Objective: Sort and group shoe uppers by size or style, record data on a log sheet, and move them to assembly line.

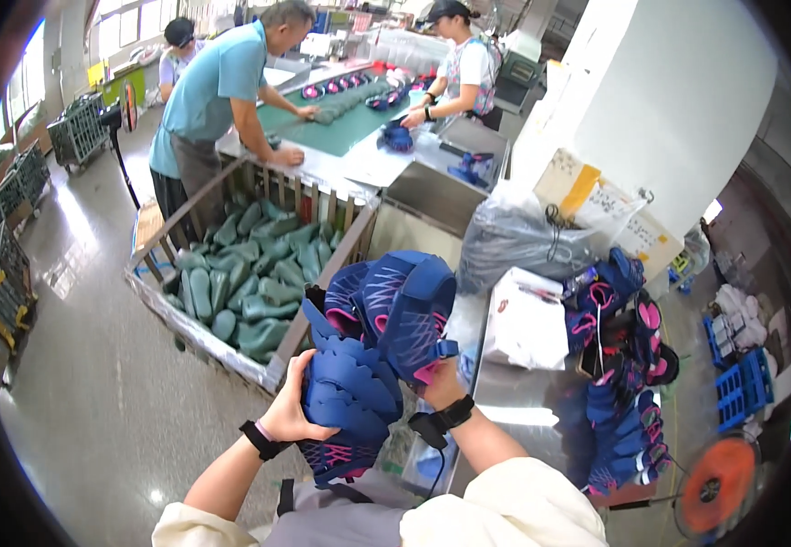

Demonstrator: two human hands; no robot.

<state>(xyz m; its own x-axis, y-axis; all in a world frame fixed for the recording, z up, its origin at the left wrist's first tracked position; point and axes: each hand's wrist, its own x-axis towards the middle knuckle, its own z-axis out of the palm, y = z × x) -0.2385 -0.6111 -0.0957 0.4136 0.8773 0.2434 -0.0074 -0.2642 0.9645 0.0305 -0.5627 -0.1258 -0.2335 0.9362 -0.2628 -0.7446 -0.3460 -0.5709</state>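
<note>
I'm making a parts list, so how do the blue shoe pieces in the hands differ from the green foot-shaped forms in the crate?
The blue shoe pieces are navy with pink details; the green forms look plain.
The shoe pieces are held up by the left hand and right hand; the forms lie in the crate.
The shoe pieces overlap closely; the forms lie heaped at many angles.
Both come in numbers.

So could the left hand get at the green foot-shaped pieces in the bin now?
Probably not right now: the left hand holds blue shoe uppers, and the bin's side stands between it and the green pieces, though the top looks open.
</note>
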